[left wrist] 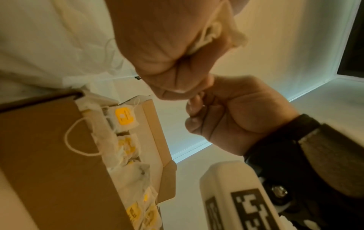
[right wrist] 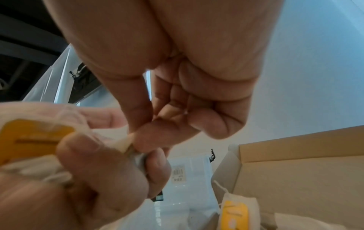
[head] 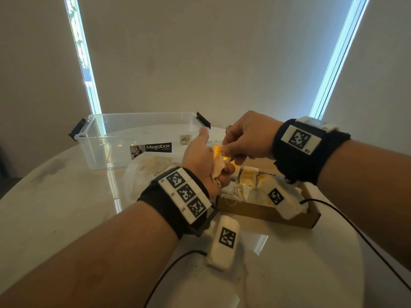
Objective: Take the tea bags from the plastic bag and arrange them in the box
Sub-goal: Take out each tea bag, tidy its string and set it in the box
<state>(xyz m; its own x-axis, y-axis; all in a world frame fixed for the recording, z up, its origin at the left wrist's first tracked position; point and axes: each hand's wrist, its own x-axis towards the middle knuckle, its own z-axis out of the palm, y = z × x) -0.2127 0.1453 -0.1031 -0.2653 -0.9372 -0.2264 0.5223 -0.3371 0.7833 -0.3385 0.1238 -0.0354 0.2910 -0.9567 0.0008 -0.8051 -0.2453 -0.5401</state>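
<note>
Left hand [head: 205, 161]: fingers curled round a bunch of white paper tea bags with yellow tags [head: 219, 162], above the box.
Right hand [head: 249, 135]: thumb and forefinger pinching one bag of that bunch.
Box: shallow brown cardboard box [head: 262, 211] on the white desk [head: 66, 207], part-filled with tea bags.
Plastic bag: clear plastic bag [head: 142, 172], left of the box.

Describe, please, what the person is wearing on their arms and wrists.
Both forearms are bare, with no sleeves. Each wrist carries a black band fitted with white blocks printed with black square markers. A white camera pod hangs under each wrist, and a thin black cable trails from each.
</note>
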